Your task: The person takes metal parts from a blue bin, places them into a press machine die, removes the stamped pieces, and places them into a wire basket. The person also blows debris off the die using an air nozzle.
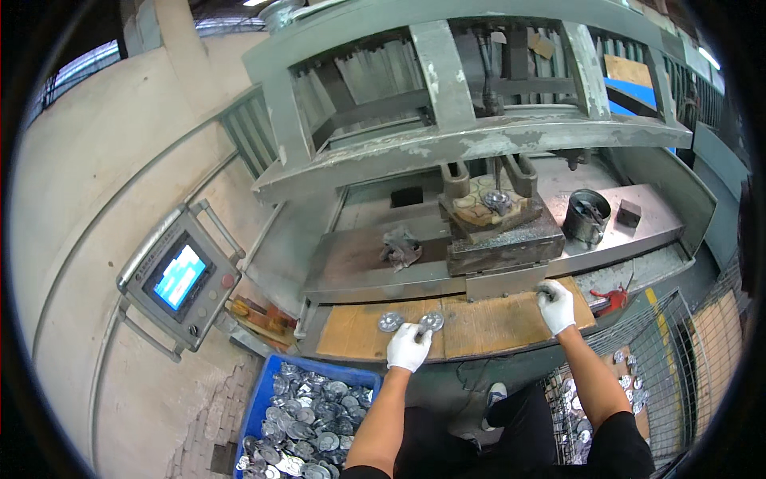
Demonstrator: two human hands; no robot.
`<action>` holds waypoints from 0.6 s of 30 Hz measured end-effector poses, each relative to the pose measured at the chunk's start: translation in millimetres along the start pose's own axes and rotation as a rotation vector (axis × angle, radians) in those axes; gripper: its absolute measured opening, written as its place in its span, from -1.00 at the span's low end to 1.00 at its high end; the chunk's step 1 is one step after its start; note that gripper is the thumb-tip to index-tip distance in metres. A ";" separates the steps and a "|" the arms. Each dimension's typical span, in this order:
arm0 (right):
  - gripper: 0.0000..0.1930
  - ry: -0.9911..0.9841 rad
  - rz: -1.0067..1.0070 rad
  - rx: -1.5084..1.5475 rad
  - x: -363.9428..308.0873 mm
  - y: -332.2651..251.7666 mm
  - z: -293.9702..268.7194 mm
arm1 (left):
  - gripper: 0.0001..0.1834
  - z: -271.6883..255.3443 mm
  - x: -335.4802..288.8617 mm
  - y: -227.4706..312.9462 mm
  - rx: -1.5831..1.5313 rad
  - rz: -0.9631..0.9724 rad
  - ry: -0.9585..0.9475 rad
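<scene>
- The left hand (409, 346), in a white glove, reaches over the front of the bench (487, 331), its fingers at the near edge of the right-hand metal disc (432, 321); whether they are clamped on it, I cannot tell.
- The left-hand metal disc (390, 322) lies flat on the bench's brown top, just beside the other, apart from the hand.
- The right hand (555, 307), also gloved, is near the bench's right end, its fingers curled inward with dark smudges on the glove; I cannot tell whether they hold anything.
- Behind the bench, a shiny metal part (496, 202) rests on a patterned tan plate (467, 214) atop a metal block (507, 255), under the grey-green press frame (471, 152).
- Left of that block lies a crumpled grey rag (400, 247); to its right stand a black pot (586, 231) and a small dark block (629, 213).
- A blue crate (257, 415) heaped with metal parts stands below left; a wire basket (678, 335) with similar pieces, below right.
- A control panel (203, 297) with a lit screen is at far left.
</scene>
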State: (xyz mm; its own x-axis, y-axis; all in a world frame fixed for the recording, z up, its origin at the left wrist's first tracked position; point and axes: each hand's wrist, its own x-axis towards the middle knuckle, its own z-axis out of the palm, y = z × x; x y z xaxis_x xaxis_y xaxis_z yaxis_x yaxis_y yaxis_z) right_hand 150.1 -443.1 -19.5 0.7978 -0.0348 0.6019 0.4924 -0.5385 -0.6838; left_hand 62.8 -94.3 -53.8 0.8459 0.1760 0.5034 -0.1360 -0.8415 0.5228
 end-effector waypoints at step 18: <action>-0.64 -0.070 -0.066 -0.354 160.8 -130.0 62.3 | -0.67 -12.7 2.0 13.2 0.074 -0.085 -0.164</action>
State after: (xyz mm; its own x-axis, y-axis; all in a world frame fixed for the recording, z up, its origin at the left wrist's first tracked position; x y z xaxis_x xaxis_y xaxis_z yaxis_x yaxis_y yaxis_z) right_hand 236.0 -326.3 140.5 0.7961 0.0614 0.6020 0.4027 -0.7963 -0.4514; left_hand 56.1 -98.6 -37.1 0.9264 0.1677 0.3371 -0.0270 -0.8633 0.5039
